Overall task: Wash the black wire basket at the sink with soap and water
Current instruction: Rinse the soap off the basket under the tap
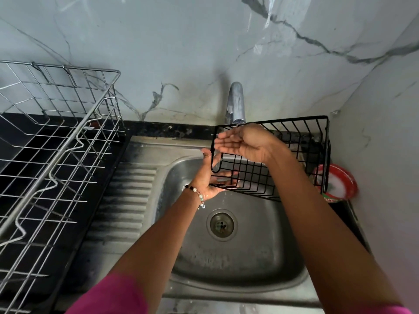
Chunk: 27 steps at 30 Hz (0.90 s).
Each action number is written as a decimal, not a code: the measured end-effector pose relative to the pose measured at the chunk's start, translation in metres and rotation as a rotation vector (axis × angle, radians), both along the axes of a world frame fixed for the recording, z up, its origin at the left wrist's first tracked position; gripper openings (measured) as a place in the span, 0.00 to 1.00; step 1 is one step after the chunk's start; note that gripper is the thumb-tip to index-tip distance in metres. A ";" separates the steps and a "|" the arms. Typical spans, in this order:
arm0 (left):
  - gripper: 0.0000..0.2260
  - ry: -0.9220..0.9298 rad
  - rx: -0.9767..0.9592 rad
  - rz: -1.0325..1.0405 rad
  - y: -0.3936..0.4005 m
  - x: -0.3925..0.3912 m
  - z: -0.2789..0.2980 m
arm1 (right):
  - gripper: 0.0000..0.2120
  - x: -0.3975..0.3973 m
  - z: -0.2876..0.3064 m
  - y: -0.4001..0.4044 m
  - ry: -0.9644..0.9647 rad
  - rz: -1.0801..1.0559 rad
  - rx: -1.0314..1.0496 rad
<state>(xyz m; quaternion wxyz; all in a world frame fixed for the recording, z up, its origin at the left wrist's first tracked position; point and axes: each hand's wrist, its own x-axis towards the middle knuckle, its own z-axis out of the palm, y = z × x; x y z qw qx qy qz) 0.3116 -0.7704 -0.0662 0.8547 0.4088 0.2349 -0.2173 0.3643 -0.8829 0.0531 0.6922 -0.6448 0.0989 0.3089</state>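
Note:
The black wire basket (301, 150) hangs tilted over the steel sink (238, 257), just under the tap (237, 103). My left hand (209, 177) holds the basket's lower left corner, thumb up along the outer wire and fingers under its bottom. My right hand (242, 143) is inside the basket, palm up and fingers straight, cupped right below the tap's spout. No stream of water is plain to see. A beaded bracelet sits on my left wrist.
A steel dish rack (56, 143) stands on the black counter to the left, beside the ribbed drainboard (127, 200). A red round tub of white soap (340, 184) sits at the sink's right edge, behind the basket. Marble walls close in behind and to the right.

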 end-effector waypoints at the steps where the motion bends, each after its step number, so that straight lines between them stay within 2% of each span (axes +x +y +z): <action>1: 0.37 0.005 0.016 -0.006 0.000 -0.001 0.002 | 0.16 -0.001 0.000 0.001 0.003 -0.009 0.010; 5: 0.37 0.005 0.063 -0.020 -0.001 -0.003 0.005 | 0.14 -0.003 -0.003 0.003 -0.054 -0.021 -0.140; 8: 0.37 0.001 0.082 -0.018 -0.002 -0.004 0.007 | 0.16 -0.005 0.000 0.005 -0.020 0.021 -0.073; 11: 0.37 0.011 0.113 -0.042 -0.003 -0.007 0.006 | 0.15 -0.004 0.000 0.006 -0.092 -0.079 -0.132; 15: 0.36 0.018 0.150 -0.032 0.001 -0.006 0.004 | 0.16 -0.009 -0.003 -0.001 -0.001 0.052 -0.029; 18: 0.32 -0.006 0.190 -0.043 0.006 -0.007 0.006 | 0.13 -0.009 -0.008 -0.006 -0.043 0.030 -0.162; 21: 0.29 -0.048 0.255 -0.058 0.014 -0.008 0.010 | 0.12 -0.011 -0.016 -0.011 -0.084 0.102 -0.262; 27: 0.43 -0.039 0.407 0.032 0.025 -0.005 0.018 | 0.13 -0.019 -0.026 -0.014 -0.109 0.022 -0.189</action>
